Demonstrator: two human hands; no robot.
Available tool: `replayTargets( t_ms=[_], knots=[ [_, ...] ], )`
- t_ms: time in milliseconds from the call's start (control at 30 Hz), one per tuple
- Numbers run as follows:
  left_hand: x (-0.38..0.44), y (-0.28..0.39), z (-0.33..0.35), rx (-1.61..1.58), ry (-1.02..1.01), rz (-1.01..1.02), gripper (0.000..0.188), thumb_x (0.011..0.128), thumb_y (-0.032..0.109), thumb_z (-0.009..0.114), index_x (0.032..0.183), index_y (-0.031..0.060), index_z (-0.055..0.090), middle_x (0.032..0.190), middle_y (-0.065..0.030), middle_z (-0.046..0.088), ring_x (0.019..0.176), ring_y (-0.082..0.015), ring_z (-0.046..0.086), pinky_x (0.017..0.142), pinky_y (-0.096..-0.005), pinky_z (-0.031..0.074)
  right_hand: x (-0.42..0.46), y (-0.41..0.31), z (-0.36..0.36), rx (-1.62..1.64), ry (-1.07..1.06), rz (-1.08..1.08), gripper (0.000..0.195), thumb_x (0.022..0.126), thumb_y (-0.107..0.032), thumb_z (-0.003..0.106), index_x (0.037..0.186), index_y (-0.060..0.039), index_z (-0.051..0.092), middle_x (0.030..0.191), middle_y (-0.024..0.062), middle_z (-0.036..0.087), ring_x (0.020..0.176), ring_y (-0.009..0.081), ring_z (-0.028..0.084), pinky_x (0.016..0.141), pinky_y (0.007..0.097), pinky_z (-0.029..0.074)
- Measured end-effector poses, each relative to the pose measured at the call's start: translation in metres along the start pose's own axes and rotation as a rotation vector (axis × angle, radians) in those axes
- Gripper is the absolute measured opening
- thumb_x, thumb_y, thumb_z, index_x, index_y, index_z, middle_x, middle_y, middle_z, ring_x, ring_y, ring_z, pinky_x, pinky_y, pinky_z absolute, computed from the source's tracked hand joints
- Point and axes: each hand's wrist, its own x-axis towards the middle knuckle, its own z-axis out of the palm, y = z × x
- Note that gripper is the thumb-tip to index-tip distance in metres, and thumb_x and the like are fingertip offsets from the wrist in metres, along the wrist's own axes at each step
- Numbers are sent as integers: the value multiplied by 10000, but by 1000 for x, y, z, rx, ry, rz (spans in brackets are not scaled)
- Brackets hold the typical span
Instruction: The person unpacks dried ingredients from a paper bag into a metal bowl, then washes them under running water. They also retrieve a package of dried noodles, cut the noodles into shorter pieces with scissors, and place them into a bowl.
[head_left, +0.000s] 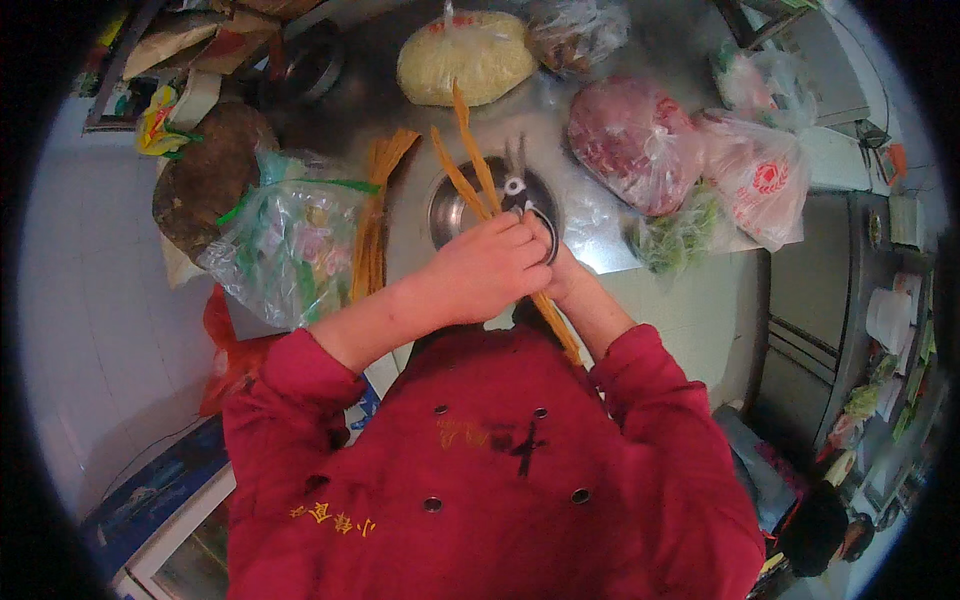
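Over a stainless steel bowl, my two hands are close together. My left hand is closed around a few long yellow-brown dried strips that look like dried bean curd sticks. Their upper ends spread apart above the bowl, and their lower end slants out below my hands towards my right forearm. Partly hidden behind the left, my right hand grips scissors with dark handles, their blades pointing away from me. A bundle of the same sticks rests left of the bowl.
On the metal counter lie a bag of pale yellow food, a bag of reddish meat, another plastic bag and leafy greens. To the left are a clear plastic bag and a round dark board.
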Motion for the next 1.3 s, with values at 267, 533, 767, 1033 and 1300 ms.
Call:
replayTargets(
  t_ms=[267,533,767,1033,1300],
  knots=[
    [-23,-19,10,-2,59,53,264,802,87,607,1064,59,626,1217,-132,604,1192,-322,551,1183,-459,342,37,-43,30,-189,65,-285,330,914,-306,696,1083,-30,631,865,62,644,772,164,595,687,304,480],
    [-87,-73,10,-1415,390,-955,637,924,95,627,1530,112,429,1382,-99,546,1224,-198,542,1035,-479,469,76,-5,81,-725,618,-625,259,895,-281,709,989,-41,691,844,43,698,753,146,642,656,302,495],
    [-190,-120,63,-1624,137,-993,396,1031,239,575,1381,57,537,900,-22,635,670,-116,580,581,-262,453,73,87,72,-1011,872,-733,363,898,-260,743,1132,7,667,987,90,724,909,159,673,847,323,526],
    [-223,-125,73,-1631,275,-932,403,1036,244,563,1388,48,565,855,-31,650,642,-80,527,558,-236,409,-8,121,-65,-868,1352,-596,429,885,-353,756,1076,14,644,880,112,675,790,210,658,658,362,521],
    [-194,-110,72,-1599,382,-1037,286,1006,203,608,1245,51,579,838,-39,650,648,-98,550,559,-243,420,42,84,-62,-476,1258,-870,261,896,-293,694,907,-39,636,752,30,570,639,125,512,557,299,376]
  ],
)
